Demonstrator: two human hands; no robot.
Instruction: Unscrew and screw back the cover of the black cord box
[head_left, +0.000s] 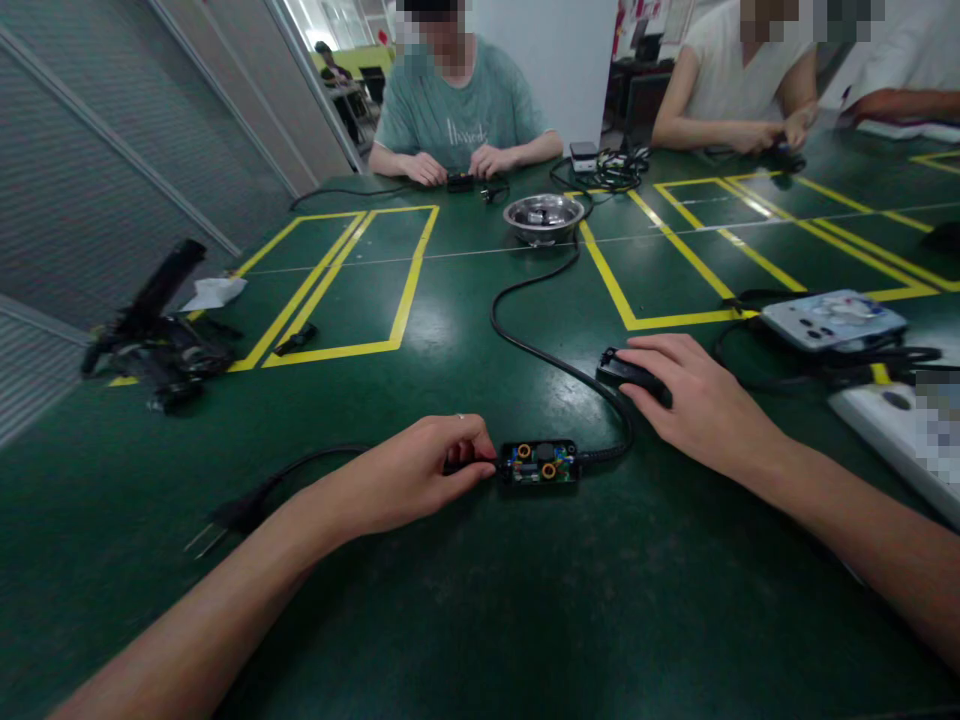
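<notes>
My left hand (442, 455) pinches a black power cable (322, 455) where it enters a small open case. Inside that black case (537, 487), a circuit board (537, 463) with copper coils lies exposed, facing up on the green table. From the case's right end, another stretch of black cord (525, 350) curves away toward the back. A two-pin plug (232, 515) rests beside my left forearm. Farther right, my right hand (686, 390) has its fingers closed round a black plastic cover (630, 375), held apart from the case.
A metal bowl (543, 222) with small parts stands mid-table. Black cables and connectors (161, 345) pile up at left. A phone (832, 320) and a white object (892, 425) lie at right. Two people (465, 110) work across the table, which carries yellow tape (622, 290).
</notes>
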